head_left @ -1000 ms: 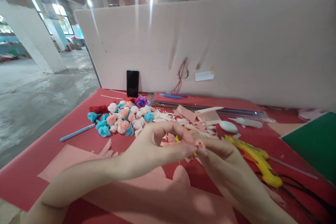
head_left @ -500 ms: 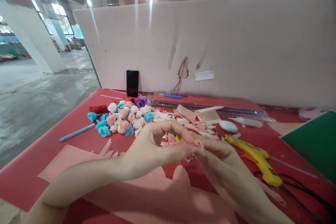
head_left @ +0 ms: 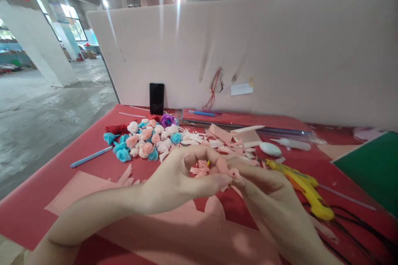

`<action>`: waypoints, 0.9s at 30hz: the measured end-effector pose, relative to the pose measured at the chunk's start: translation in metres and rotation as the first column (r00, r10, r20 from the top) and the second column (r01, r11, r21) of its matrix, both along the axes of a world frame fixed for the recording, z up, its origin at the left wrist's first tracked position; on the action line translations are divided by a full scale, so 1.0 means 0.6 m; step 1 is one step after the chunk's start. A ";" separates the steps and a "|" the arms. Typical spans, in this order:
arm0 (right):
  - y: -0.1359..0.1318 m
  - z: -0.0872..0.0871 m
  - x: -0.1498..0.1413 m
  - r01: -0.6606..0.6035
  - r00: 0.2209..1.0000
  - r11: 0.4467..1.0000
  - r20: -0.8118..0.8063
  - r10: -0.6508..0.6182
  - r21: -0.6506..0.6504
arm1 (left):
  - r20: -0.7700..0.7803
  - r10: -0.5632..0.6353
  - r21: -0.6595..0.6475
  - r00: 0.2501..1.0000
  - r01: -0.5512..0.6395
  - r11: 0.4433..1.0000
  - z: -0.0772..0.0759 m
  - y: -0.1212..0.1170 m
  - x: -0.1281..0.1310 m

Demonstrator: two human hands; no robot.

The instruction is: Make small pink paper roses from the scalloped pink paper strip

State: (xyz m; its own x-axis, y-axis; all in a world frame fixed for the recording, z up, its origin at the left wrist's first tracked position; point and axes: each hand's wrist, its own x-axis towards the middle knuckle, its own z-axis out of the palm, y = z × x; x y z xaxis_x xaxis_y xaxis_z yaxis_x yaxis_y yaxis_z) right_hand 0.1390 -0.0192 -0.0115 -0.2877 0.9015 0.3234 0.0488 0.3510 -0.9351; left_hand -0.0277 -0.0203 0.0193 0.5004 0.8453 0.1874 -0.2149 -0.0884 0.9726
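A small rolled piece of pink paper (head_left: 234, 172) is pinched between my two hands above the middle of the table. My left hand (head_left: 186, 176) closes its thumb and forefinger on the roll from the left. From the other side, my right hand (head_left: 264, 182) grips it with bent fingers, which hide most of the paper. Below the hands lies a large pink paper sheet (head_left: 192, 232) with rounded petal shapes (head_left: 214, 207) at its far edge. Pink and white paper scraps (head_left: 231, 145) are strewn just behind the fingers.
Finished paper flowers (head_left: 146, 140) in pink, blue and purple are heaped at back left, with a phone (head_left: 157, 98) upright behind. A yellow glue gun (head_left: 306, 188) with black cables lies right, near a white egg-shaped object (head_left: 270, 149) and a green board (head_left: 370, 169). A pale panel (head_left: 264, 49) bounds the back.
My fingers have shifted slightly around the pink roll, and my right hand has turned a little. The things on the table have stayed put.
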 end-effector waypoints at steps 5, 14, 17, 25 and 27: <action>-0.004 0.012 -0.002 0.139 0.989 0.964 0.020 -0.147 0.226 | -0.008 -0.047 -0.060 0.999 0.046 0.997 0.005 0.003 -0.001; -0.003 0.016 0.002 0.189 0.972 0.872 0.037 -0.230 0.451 | -0.001 -0.077 -0.181 0.997 0.076 0.981 0.014 0.007 0.001; -0.002 0.010 0.004 0.176 0.979 0.913 0.029 -0.201 0.368 | -0.036 -0.030 -0.124 0.999 0.025 0.992 0.008 0.005 0.000; -0.001 -0.001 0.007 0.099 0.995 0.985 -0.029 -0.095 0.141 | -0.093 0.244 0.268 0.965 -0.212 0.940 0.003 -0.005 0.004; -0.003 0.000 0.006 0.104 0.995 0.983 -0.022 -0.101 0.154 | -0.105 0.248 0.264 0.963 -0.213 0.941 0.004 -0.005 0.004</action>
State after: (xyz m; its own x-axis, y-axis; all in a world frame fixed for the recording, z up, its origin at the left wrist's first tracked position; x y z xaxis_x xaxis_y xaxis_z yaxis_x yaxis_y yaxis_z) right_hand 0.1424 -0.0210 -0.0112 -0.1910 0.8648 0.4643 0.0797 0.4851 -0.8708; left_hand -0.0251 -0.0234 0.0220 0.3322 0.8757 0.3503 -0.0288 -0.3618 0.9318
